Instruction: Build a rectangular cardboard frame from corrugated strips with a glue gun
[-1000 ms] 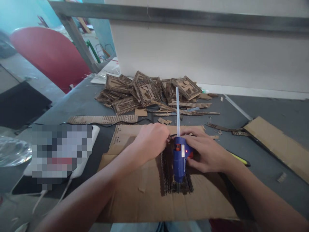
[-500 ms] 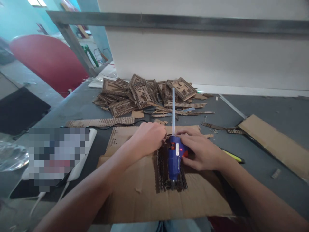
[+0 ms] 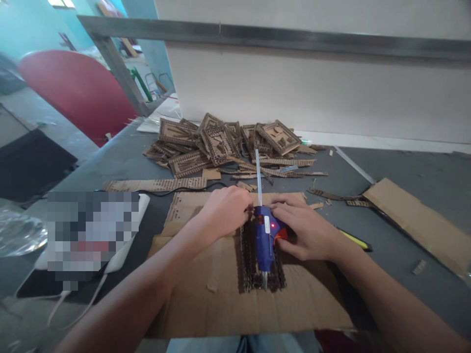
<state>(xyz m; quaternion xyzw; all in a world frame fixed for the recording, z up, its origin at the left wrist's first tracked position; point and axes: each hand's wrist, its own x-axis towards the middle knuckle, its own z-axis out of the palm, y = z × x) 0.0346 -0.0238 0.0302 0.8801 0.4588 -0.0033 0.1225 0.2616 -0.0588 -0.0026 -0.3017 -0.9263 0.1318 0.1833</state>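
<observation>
A blue glue gun (image 3: pixel 264 240) with a red trigger and a lit red light points its nozzle toward me. A clear glue stick (image 3: pixel 259 179) juts from its far end. My right hand (image 3: pixel 300 228) is closed around the gun's right side, and its handle is hidden. My left hand (image 3: pixel 231 208) has curled fingers left of the gun's far end; what they pinch is hidden. Beneath the gun lies a small frame of cardboard strips (image 3: pixel 246 264), its far end covered by my hands. A large cardboard sheet (image 3: pixel 198 299) lies under it all.
Several decorated cardboard pieces (image 3: pixel 219 144) are heaped at the back beside loose strips. At left lie a blurred-out device (image 3: pixel 91 235) and a clear plastic item (image 3: pixel 22 233). A yellow cutter (image 3: pixel 355 239) and a cardboard panel (image 3: pixel 419 223) lie right.
The glue gun has tilted slightly, its glue stick's far end swinging left and lower. Both hands stay in nearly the same places; the view has shifted a little.
</observation>
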